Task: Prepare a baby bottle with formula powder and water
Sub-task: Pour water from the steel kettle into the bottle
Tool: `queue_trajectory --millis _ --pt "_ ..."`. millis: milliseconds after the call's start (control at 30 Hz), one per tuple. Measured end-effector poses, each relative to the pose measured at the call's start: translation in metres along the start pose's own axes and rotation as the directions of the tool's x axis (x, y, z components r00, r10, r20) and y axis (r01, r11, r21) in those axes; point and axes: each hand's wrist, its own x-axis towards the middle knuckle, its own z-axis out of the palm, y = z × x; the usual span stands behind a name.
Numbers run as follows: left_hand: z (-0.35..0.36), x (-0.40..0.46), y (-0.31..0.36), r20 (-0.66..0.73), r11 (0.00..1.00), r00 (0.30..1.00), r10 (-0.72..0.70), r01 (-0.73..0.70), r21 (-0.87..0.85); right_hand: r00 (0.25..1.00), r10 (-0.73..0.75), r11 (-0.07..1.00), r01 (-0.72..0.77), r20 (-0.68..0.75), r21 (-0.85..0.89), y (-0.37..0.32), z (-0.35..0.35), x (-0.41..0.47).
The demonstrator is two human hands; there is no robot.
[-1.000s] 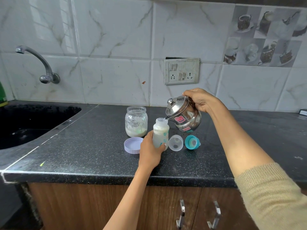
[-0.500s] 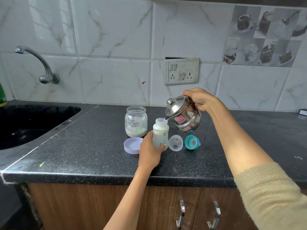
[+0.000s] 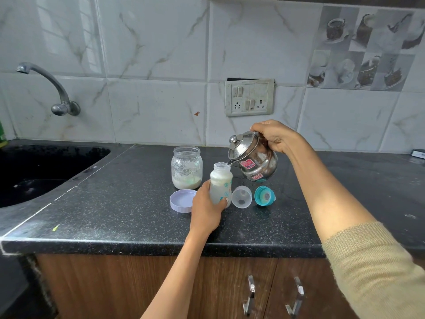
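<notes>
A baby bottle [image 3: 220, 185] stands mid-counter [image 3: 115, 203], gripped by the left hand [image 3: 207, 208], as the right hand [image 3: 273, 135], clasping a tilted steel kettle [image 3: 253, 160], pours water. Next, likely: level the kettle, fit the teal cap [image 3: 264, 195] lying right.

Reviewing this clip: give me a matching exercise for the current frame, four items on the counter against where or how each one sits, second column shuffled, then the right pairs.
Things:
1. baby bottle
2. steel kettle
3. glass jar
4. lilac lid

States:
A. lying flat on the counter, in front of the jar
B. tilted, spout at the bottle's mouth, in the right hand's grip
C. upright, held by the left hand
D. open, white powder at the bottom

Pairs: 1-C, 2-B, 3-D, 4-A
</notes>
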Motion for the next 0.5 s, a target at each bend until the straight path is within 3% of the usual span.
queue_trajectory --millis 500 --pt "0.0003 0.0000 -0.0018 -0.004 1.000 1.000 0.024 -0.024 0.004 1.000 -0.005 1.000 0.005 -0.015 -0.002 0.0044 -0.0009 0.0077"
